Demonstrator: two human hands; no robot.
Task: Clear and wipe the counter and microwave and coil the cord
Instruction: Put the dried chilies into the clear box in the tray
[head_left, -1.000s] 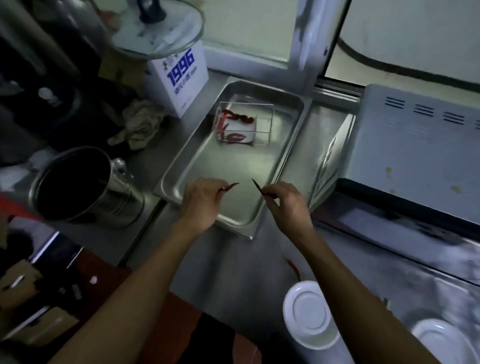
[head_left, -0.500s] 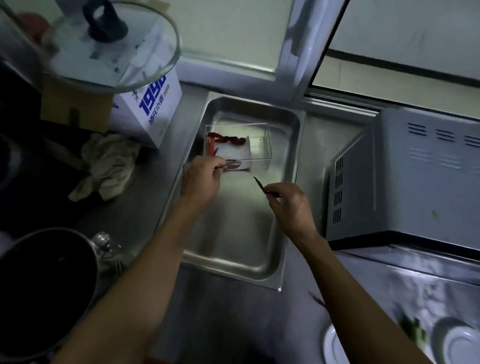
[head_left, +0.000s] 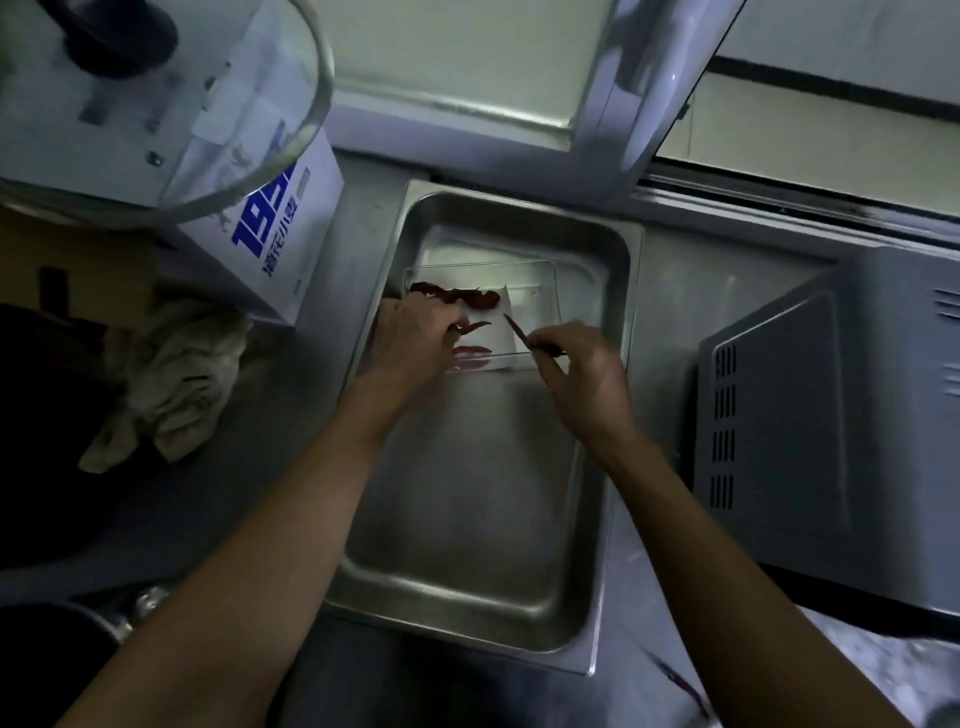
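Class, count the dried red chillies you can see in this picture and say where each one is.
5: one lying in the clear box at its far side, one by its near wall, one pinched in the left hand, one in the right hand, one on the counter. The far one may be several.

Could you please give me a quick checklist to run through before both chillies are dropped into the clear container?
1. Left hand pinches a dried chilli: ok.
2. Right hand pinches a second chilli: ok.
3. Both chillies above the clear container: ok.
4. Container sits inside the steel tray: ok.
5. Room left in container: ok.
6. Counter cleared: not ok; another chilli lies near the tray.
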